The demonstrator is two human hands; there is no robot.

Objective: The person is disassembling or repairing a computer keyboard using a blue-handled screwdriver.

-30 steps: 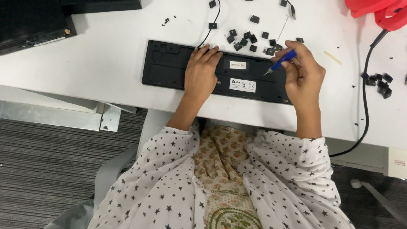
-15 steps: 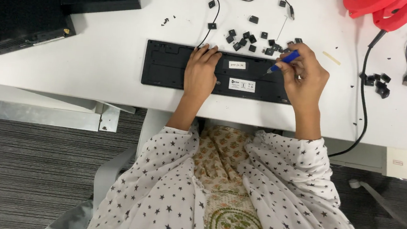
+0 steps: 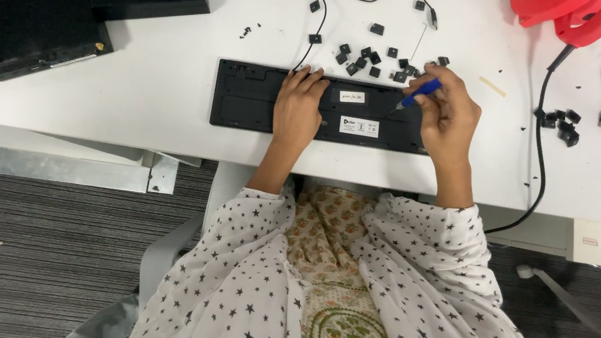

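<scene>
A black keyboard (image 3: pixel 248 103) lies face down on the white table (image 3: pixel 139 111), its back with white labels turned up. My left hand (image 3: pixel 297 107) rests flat on the middle of it, fingers together. My right hand (image 3: pixel 450 113) holds a small blue-handled screwdriver (image 3: pixel 419 94), its tip pointing down-left at the keyboard's back near the far edge. Several loose black keycaps (image 3: pixel 368 57) lie just beyond the keyboard.
Two black boxes (image 3: pixel 28 11) stand at the back left. A red object (image 3: pixel 571 15) sits at the back right, with a black cable (image 3: pixel 538 139) running down off the table edge. More small black parts (image 3: pixel 562 121) lie right of the cable. Grey carpet lies below.
My right hand with the screwdriver has shifted slightly up toward the keyboard's far edge. My left hand stays on the keyboard.
</scene>
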